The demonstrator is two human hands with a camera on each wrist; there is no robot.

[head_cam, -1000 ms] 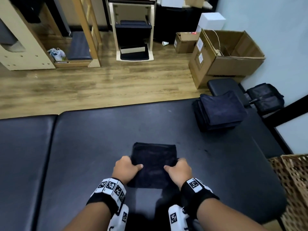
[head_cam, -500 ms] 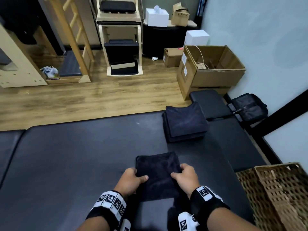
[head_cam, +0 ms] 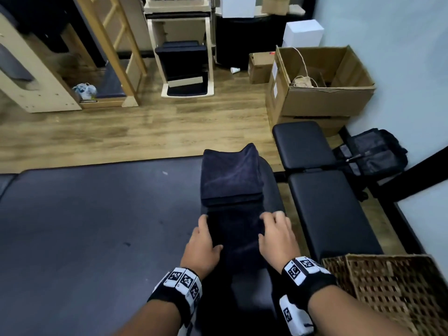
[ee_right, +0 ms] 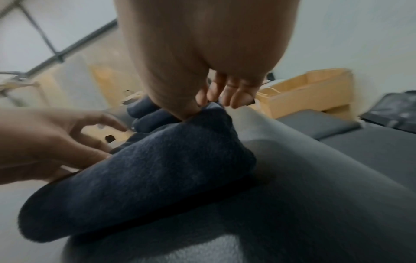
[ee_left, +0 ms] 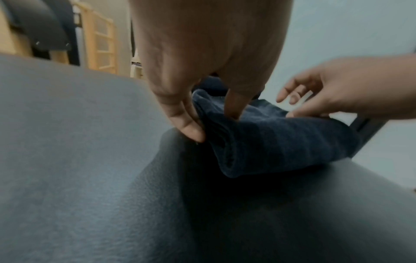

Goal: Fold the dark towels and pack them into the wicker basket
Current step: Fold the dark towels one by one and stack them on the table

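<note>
A folded dark towel (head_cam: 236,235) is between my hands at the right end of the black padded table (head_cam: 97,226). My left hand (head_cam: 203,241) pinches its left edge, thumb on top and fingers (ee_left: 191,128) against the side. My right hand (head_cam: 276,232) holds the far right corner (ee_right: 213,106), with the thumb pressing on it and the fingers loosely bent just beyond. The towel (ee_left: 281,142) touches a stack of folded dark towels (head_cam: 231,175) just beyond it. The wicker basket (head_cam: 388,261) stands low at the right, near my right forearm.
A black padded bench (head_cam: 322,202) runs along the table's right side, with the basket at its near end. Beyond it are an open cardboard box (head_cam: 322,93) and a black bag (head_cam: 371,151) by the wall. Wooden frames stand across the wood floor.
Both hands have carried the folded towel right and forward, up against the stack. My right fingers now show over the towel's corner instead of tucked at its side.
</note>
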